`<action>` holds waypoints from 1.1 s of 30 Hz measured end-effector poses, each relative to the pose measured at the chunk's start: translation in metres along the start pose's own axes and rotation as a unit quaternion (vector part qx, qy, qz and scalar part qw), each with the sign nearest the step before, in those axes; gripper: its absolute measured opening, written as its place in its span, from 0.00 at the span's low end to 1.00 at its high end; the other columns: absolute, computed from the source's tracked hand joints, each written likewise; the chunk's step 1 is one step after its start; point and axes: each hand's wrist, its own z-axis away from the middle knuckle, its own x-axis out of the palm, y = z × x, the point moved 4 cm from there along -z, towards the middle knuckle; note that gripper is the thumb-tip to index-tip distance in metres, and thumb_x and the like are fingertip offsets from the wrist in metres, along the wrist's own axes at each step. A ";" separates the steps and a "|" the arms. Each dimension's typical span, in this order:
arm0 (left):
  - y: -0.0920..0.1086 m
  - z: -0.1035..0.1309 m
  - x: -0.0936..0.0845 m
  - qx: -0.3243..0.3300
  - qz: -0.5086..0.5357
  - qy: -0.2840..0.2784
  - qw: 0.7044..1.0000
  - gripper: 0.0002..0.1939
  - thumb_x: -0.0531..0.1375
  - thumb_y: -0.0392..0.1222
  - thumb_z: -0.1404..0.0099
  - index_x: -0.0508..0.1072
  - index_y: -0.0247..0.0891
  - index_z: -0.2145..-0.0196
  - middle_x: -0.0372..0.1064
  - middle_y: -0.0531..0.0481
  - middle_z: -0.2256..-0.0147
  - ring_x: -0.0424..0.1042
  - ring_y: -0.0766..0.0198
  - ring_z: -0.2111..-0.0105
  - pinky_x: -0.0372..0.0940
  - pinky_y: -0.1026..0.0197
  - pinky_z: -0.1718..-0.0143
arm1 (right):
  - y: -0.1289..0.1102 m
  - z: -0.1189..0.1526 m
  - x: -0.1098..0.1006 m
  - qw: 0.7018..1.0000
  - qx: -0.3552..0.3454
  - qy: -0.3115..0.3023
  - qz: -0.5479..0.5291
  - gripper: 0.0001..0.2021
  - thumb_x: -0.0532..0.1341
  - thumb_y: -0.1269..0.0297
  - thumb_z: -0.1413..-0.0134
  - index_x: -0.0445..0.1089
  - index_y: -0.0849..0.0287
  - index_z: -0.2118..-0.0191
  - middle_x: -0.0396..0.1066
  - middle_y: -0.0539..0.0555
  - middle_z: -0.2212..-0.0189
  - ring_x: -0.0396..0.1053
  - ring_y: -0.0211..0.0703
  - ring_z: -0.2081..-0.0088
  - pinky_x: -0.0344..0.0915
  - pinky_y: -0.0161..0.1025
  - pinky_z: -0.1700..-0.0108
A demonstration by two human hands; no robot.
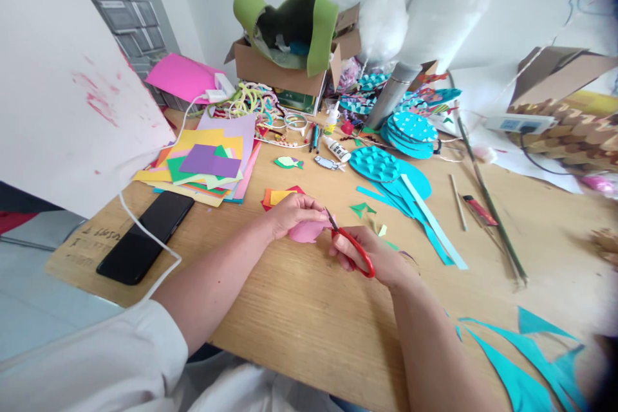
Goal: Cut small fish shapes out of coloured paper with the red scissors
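My left hand (297, 211) pinches a small piece of pink paper (305, 232) above the wooden table. In my right hand (360, 246) is a pair of scissors (357, 250) with red handles, its blades at the paper's right edge. Just behind my left hand lie small yellow, orange and red paper pieces (282, 196). Green paper scraps (362, 209) rest beyond my right hand. Two paper fish lie farther back, a green one (288, 162) and a white-and-blue one (329, 163).
A stack of coloured paper (207, 161) and a black phone (145, 238) with a white cable lie at left. Turquoise discs and strips (410, 193), a grey flask (393, 96) and a long stick (487, 193) are to the right. Turquoise offcuts (521, 360) lie at lower right.
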 end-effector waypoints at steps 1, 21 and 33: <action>0.000 0.000 0.000 -0.001 0.000 0.000 1.000 0.10 0.70 0.40 0.53 0.78 0.32 0.73 0.74 0.49 0.76 0.68 0.70 0.78 0.61 0.67 0.74 | 0.000 0.000 0.000 1.000 0.000 0.001 0.002 0.30 0.55 0.34 0.50 0.66 0.63 0.72 0.62 0.48 0.84 0.57 0.32 0.81 0.51 0.31 0.80; 0.002 0.001 0.003 0.002 0.066 -0.002 0.998 0.17 0.67 0.51 0.48 0.75 0.31 0.75 0.70 0.50 0.79 0.67 0.70 0.80 0.61 0.67 0.77 | 0.004 -0.001 -0.005 0.997 0.018 0.075 -0.005 0.31 0.53 0.32 0.50 0.65 0.61 0.75 0.61 0.48 0.86 0.55 0.32 0.84 0.48 0.31 0.81; -0.006 0.000 0.003 -0.032 0.117 -0.041 0.992 0.19 0.66 0.50 0.46 0.75 0.31 0.64 0.76 0.42 0.72 0.74 0.62 0.79 0.64 0.67 0.83 | 0.012 -0.011 -0.006 0.978 -0.005 0.174 -0.114 0.30 0.53 0.32 0.49 0.64 0.60 0.74 0.60 0.47 0.88 0.53 0.32 0.85 0.45 0.32 0.81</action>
